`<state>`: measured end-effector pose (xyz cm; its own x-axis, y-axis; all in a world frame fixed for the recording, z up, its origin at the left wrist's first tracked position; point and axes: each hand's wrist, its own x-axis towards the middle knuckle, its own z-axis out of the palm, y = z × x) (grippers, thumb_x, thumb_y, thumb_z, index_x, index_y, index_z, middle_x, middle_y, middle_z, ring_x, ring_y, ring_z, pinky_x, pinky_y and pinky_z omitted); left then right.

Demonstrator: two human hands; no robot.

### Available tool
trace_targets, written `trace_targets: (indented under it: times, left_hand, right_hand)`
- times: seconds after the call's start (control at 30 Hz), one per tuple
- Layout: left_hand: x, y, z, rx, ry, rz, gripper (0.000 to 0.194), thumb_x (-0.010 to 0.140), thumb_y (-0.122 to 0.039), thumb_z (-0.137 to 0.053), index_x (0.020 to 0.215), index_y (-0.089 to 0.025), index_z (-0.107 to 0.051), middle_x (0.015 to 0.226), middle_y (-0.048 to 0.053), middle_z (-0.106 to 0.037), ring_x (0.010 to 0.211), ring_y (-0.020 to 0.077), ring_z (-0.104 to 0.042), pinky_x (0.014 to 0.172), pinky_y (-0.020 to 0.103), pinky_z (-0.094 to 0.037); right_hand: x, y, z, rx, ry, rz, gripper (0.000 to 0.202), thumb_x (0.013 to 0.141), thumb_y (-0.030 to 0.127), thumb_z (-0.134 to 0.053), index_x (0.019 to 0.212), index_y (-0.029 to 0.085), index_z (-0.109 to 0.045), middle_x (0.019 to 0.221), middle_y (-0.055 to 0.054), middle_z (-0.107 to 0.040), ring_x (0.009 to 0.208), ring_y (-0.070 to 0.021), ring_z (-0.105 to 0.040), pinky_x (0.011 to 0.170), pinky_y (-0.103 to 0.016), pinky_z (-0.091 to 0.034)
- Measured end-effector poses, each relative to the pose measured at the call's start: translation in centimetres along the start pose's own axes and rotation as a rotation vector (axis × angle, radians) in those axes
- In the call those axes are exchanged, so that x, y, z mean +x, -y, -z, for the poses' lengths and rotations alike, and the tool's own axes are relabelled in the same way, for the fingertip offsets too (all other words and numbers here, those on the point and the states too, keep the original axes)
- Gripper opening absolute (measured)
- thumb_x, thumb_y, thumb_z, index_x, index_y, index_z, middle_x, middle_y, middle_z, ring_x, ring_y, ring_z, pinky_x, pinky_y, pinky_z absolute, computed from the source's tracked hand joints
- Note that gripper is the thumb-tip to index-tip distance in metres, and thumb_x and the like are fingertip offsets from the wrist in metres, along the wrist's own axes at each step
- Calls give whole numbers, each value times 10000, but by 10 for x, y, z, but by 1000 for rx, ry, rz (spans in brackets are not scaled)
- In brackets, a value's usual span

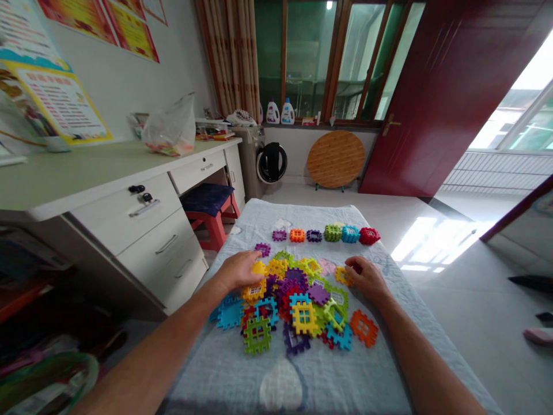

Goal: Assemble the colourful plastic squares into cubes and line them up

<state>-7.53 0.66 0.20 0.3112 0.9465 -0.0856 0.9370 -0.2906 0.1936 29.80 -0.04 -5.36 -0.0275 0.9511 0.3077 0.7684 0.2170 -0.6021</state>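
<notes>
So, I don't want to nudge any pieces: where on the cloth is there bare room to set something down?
The cloth is bare on the near side, between the pile of pieces and the camera, and between the row of blocks and the far edge. The middle is crowded: the pile, flanked by the left hand and the right hand.

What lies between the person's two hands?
In the head view, a heap of colourful notched pieces lies between the left hand and the right hand, on the blue-grey cloth.
</notes>
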Motion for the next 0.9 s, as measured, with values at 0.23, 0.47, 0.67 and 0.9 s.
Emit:
trace_targets:
  times: [0.23, 0.47, 0.67, 0.9]
  left_hand:
    - [1, -3, 1, 57, 2, -46, 550, 732, -360, -599, 1246, -169, -552, 1207, 121, -643, 1103, 261, -596, 923, 313, -431]
    - [5, -3, 0, 40, 17, -62, 645, 684, -363, -648, 1274, -134, -525, 1225, 140, -628, 1118, 277, -588, 933, 305, -432]
    - [13, -7, 5, 60, 68, -49, 703, 617, -353, -683, 1268, -140, -525, 1184, 131, -650, 1078, 292, -608, 890, 316, -454]
    - [13, -1, 0, 51, 18, -19, 644, 616, -329, -665, 1240, -220, -550, 1143, 89, -669, 1020, 281, -629, 817, 320, -467]
  right_hand:
    - [0, 0, 0, -6, 17, -18, 254, 736, 342, -482, 836, 164, -633, 709, -25, -600, 598, -139, -494, 576, -264, -380]
    - [0, 0, 1, -9, 21, -8, 258, 734, 345, -486, 836, 160, -634, 707, -24, -594, 597, -137, -486, 575, -262, -376]
    - [0, -3, -1, -1, 13, -7, 259, 739, 339, -487, 850, 161, -638, 700, -19, -593, 602, -138, -494, 574, -258, -379]
    - [0, 2, 1, 5, 22, 0, 223, 739, 315, -486, 824, 161, -623, 681, -14, -578, 594, -137, -493, 571, -258, -372]
